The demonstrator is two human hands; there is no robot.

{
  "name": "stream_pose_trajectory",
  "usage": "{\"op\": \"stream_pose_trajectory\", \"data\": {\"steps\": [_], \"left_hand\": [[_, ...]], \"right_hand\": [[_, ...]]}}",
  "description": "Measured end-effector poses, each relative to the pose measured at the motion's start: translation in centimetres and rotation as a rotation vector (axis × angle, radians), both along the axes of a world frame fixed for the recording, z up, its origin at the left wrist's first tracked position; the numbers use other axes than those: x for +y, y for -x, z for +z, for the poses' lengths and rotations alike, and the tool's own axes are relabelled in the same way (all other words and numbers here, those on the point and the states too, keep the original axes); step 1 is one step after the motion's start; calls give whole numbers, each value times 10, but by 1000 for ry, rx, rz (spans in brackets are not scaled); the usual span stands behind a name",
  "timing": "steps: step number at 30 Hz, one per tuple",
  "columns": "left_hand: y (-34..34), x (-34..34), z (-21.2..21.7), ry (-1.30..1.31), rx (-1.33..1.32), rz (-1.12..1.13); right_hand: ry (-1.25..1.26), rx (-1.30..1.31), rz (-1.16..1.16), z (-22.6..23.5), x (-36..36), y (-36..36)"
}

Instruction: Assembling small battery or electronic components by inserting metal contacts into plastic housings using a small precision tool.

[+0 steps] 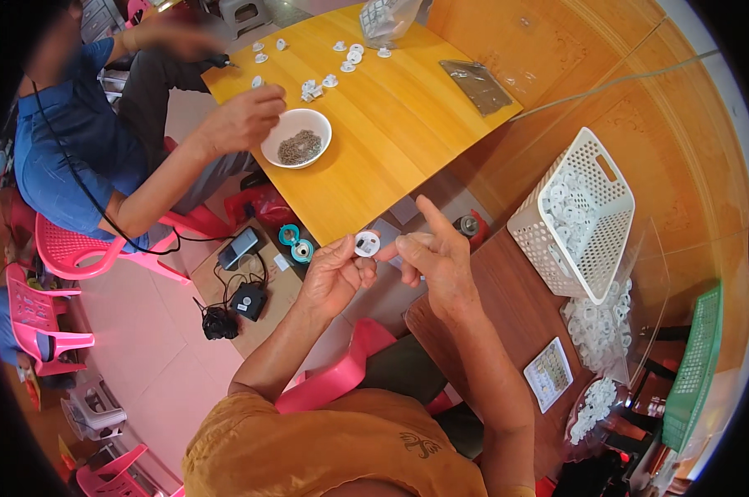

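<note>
My left hand (333, 273) pinches a small round white plastic part (367, 243) between thumb and fingers, just off the near corner of the yellow table. Its hollow side, with a dark piece inside, faces up. Close to the part's right edge is my right hand (437, 261), index finger stretched out and the other fingers partly bent. One of its fingertips reaches the part's rim or nearly so. I see nothing held in that hand.
The yellow table (391, 124) carries a white bowl (321, 147) of small metal pieces and several white parts. A co-worker's hand (246, 120) hovers by the bowl. On the brown table (490, 306) at right stand a white basket (615, 224) and a small tray (548, 374).
</note>
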State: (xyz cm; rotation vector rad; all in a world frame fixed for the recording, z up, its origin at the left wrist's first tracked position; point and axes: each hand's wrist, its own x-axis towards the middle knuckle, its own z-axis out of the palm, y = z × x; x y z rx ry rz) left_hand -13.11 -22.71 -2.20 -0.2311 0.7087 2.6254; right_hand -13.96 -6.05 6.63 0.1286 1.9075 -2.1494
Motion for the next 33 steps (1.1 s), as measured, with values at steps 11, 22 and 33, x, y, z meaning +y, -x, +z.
{"op": "stream_pose_trajectory", "data": {"steps": [11,22,33], "left_hand": [[-4,-8,-7,-29,19,-2],[-5,-14,-9,-14,-10,-20],[4,-7,-5,11,-1,-85]], "right_hand": [[-29,-4,19,-26,-6,-3],[-89,-47,28,-41,-10,-8],[-116,40,0,-58,1,-8]]}}
